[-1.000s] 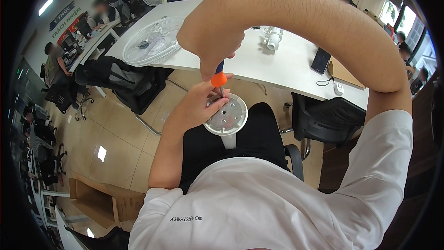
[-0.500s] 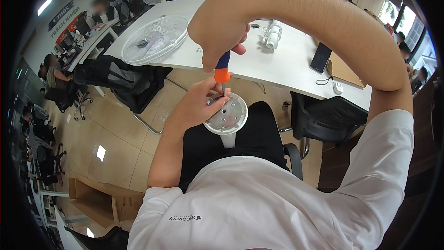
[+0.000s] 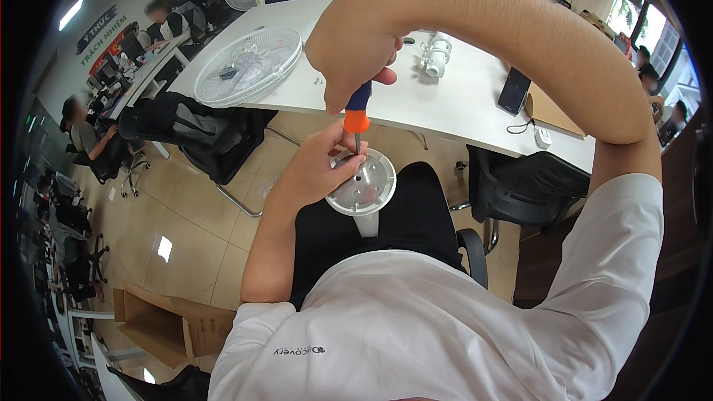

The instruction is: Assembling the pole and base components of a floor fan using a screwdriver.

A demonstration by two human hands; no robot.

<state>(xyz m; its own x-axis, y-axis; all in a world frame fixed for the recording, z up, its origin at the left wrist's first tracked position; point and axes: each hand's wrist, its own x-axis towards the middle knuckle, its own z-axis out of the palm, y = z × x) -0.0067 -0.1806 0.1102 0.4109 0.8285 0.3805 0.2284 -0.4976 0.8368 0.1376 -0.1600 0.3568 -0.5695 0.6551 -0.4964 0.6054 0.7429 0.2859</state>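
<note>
My right hand (image 3: 356, 48) is closed round the dark blue and orange handle of a screwdriver (image 3: 357, 120), which points straight down. Its metal shaft meets a white round flanged fan part (image 3: 364, 187) near the far left of the disc. This disc has several holes and a white tube extending below it toward my lap. With its thumb and fingers, my left hand (image 3: 316, 167) grips the disc's left edge, the fingertips close beside the shaft. Whether a screw sits under the tip is hidden by those fingers.
A white table (image 3: 438, 115) stands ahead, bearing a fan cage (image 3: 249, 67), a white fan fitting (image 3: 436, 56) and a black phone (image 3: 514, 91). Black chairs (image 3: 520, 189) flank me. An open cardboard box (image 3: 174, 327) is on the floor at lower left.
Both hands, the screwdriver and the flanged part keep nearly the same place. The whole view has shifted very slightly.
</note>
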